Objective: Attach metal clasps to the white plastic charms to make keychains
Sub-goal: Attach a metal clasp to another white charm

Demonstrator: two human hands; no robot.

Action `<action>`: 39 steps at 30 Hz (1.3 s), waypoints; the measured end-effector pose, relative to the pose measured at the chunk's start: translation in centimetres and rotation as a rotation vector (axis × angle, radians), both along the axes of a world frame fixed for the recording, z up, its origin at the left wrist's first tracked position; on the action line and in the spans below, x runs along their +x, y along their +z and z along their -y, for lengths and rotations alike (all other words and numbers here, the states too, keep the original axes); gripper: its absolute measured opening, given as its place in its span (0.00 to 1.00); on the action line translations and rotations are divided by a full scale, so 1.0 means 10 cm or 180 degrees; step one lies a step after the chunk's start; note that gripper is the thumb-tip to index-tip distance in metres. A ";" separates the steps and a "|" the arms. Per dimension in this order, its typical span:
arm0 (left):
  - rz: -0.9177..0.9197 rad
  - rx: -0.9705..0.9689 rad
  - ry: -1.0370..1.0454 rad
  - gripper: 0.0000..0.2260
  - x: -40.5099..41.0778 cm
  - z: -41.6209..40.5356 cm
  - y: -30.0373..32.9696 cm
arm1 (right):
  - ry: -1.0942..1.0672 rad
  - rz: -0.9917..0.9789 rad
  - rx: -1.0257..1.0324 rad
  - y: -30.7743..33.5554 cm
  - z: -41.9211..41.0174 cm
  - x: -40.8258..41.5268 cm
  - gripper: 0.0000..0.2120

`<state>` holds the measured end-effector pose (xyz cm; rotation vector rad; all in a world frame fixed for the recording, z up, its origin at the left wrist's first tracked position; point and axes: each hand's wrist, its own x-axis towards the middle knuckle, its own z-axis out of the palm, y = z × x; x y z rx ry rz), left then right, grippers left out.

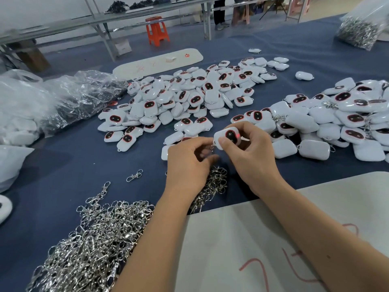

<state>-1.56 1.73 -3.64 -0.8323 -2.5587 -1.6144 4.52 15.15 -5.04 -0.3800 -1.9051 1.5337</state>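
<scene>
My right hand point(250, 152) grips a white plastic charm point(228, 135) with a dark, red-rimmed face, held above the blue cloth. My left hand point(189, 163) sits just left of it, fingers curled and blurred, pinching a small metal clasp point(212, 147) at the charm's left edge. A big heap of silver clasps point(94, 239) lies at the front left, and a smaller bunch point(212, 186) lies under my hands. Loose charms are piled in the middle point(189, 98), and another pile point(336, 121), some with clasps on, lies at the right.
Crumpled clear plastic bags point(63, 98) fill the left side. A bag of clasps point(360, 28) stands at the far right corner. White boards lie at the front right point(273, 239) and at the back point(157, 60). An orange stool point(156, 30) and a person's legs point(220, 15) are beyond the table.
</scene>
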 end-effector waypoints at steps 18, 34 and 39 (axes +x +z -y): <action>-0.0208 0.0240 0.0251 0.07 0.02 0.05 0.05 | 0.0236 0.0011 0.0404 0.04 0.05 0.03 0.06; 0.0005 0.0311 0.0330 0.08 0.08 -0.05 0.01 | 0.0166 0.0106 0.0197 0.02 0.03 0.01 0.08; -0.0054 0.0202 0.0429 0.08 0.06 -0.03 0.04 | 0.0231 0.0044 0.0563 0.06 0.08 0.04 0.10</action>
